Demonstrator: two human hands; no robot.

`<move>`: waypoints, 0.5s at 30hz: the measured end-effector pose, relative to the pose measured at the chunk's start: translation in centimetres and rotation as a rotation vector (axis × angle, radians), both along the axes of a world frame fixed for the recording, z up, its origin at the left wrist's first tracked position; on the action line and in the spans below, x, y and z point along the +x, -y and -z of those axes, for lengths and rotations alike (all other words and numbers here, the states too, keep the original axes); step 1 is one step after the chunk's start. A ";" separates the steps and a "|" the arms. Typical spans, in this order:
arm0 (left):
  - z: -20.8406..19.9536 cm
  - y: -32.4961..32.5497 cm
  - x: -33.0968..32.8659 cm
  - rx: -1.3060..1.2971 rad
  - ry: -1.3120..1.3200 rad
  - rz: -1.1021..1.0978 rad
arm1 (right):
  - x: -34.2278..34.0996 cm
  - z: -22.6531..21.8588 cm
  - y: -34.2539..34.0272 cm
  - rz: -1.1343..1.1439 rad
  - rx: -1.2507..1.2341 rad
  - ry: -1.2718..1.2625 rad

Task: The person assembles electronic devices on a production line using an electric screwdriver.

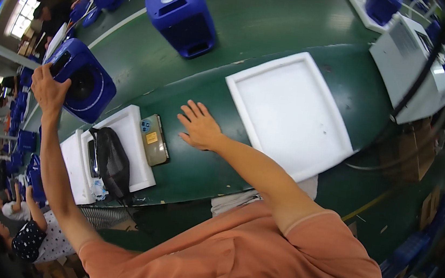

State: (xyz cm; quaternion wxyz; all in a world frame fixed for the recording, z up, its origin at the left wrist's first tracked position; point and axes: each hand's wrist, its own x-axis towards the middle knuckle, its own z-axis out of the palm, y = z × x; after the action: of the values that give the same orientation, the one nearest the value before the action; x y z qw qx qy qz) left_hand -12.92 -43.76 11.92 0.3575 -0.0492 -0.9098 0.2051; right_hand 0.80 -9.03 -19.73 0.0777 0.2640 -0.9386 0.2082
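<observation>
At the left, my left hand (50,90) grips the upper edge of a blue portable speaker (100,91). Its thumb is at the front near the round dark cone, and the other fingers reach over the handle recess. My right hand (200,128) is over the green table, fingers spread, holding nothing. Nearest to that hand is a clear-cased phone-like device (154,141) with a yellow label. Another blue speaker (180,23) stands at the far side, with a row of buttons and a silver dial on top.
Right of my right hand lies a shallow white foam tray (251,126). A black mesh pouch (113,163) rests in another white foam tray (141,168) at the near left. On the right stands a grey metal box (403,66) with cables beside it. Co-workers (44,237) are at the left.
</observation>
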 end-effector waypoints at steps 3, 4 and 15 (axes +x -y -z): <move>-2.5 -7.2 5.5 0.121 -0.063 0.178 | 0.5 -0.3 0.5 -0.008 0.059 -0.005; -2.9 -10.2 7.0 0.185 -0.072 0.309 | 0.5 -1.0 0.7 0.007 0.175 -0.012; 2.0 -36.4 15.0 0.482 0.105 0.962 | 0.3 -45.0 -23.9 0.140 -0.909 -0.457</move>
State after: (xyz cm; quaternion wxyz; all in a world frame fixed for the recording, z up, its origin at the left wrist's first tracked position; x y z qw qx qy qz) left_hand 2.11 -7.39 9.95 0.3662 -0.3870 -0.8226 -0.1988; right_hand 1.13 14.83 25.30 0.4015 0.1789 -0.7277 0.5266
